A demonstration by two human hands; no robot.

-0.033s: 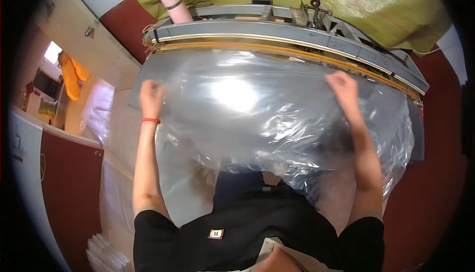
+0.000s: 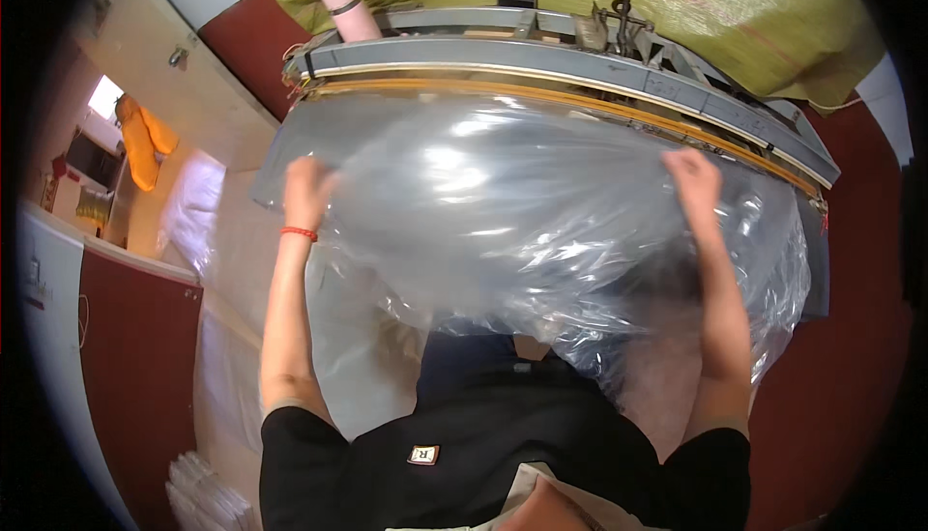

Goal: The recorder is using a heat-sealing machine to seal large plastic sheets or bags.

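Note:
A large clear plastic sheet (image 2: pixel 464 193) spreads between my hands, shiny and creased, over a grey work surface (image 2: pixel 290 149). My left hand (image 2: pixel 307 191) is closed on the sheet's left side, its fingertips slightly blurred; a red cord bracelet circles that wrist. On the other side, my right hand (image 2: pixel 694 181) pinches the sheet near its far edge. Between the hands the film looks drawn fairly smooth. Loose, crumpled film hangs down at the right and toward my waist.
Behind the sheet runs a long grey metal frame (image 2: pixel 464 53) with an orange-yellow strip (image 2: pixel 541 91) along it. A pink bottle (image 2: pixel 350 9) and a metal clamp (image 2: pixel 623 28) stand at the frame. Folded clear plastic (image 2: pixel 208 492) lies at lower left, below a dark red cabinet (image 2: pixel 140 376).
My right hand has shifted to the right with the film, and my left hand slightly right and down. The film's creases now run more from side to side, and its bright reflection has broken up.

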